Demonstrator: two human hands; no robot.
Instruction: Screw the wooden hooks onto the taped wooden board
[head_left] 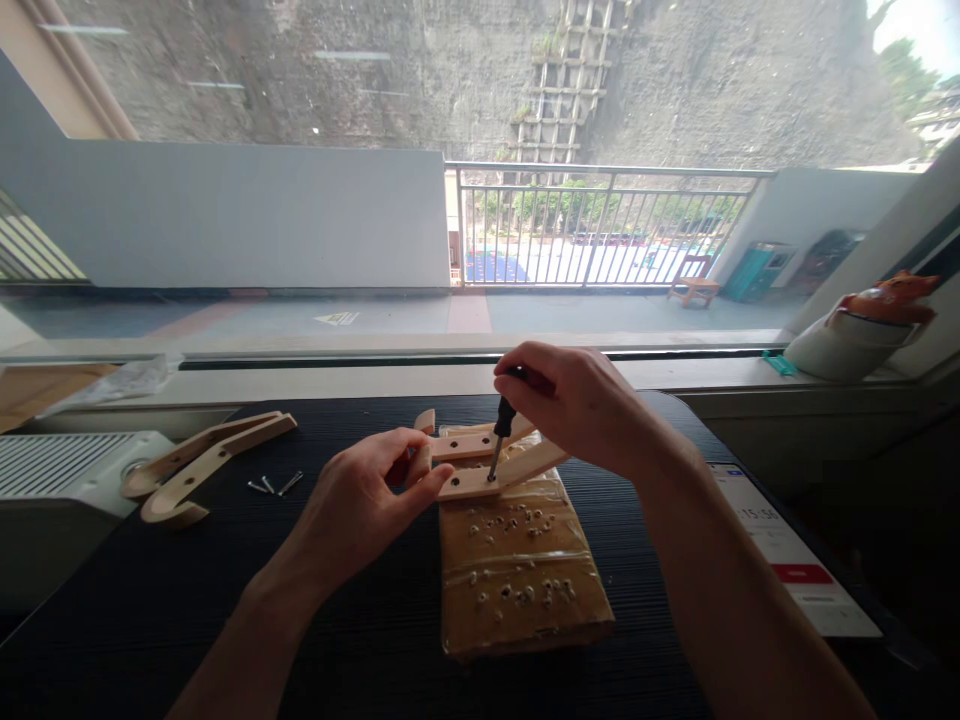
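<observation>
My right hand [574, 400] is closed around the dark handle of a screwdriver [505, 420]. The screwdriver stands nearly upright, its tip at a hole in the nearer arm of a pale wooden piece [469, 483]. My left hand [375, 475] pinches the left end of this wooden piece between thumb and fingers. The piece has two arms with dark holes and lies across the far end of a cardboard block [525, 560]. Clear tape wraps the block, and its top is pitted with many torn holes. Whether a screw sits under the tip is too small to tell.
On the black table [360, 630], a similar wooden piece [202, 465] lies at the left, with several screws [276, 485] beside it. A phone [787, 550] lies at the right edge. A pot with an orange figure [855, 335] stands on the sill before the window.
</observation>
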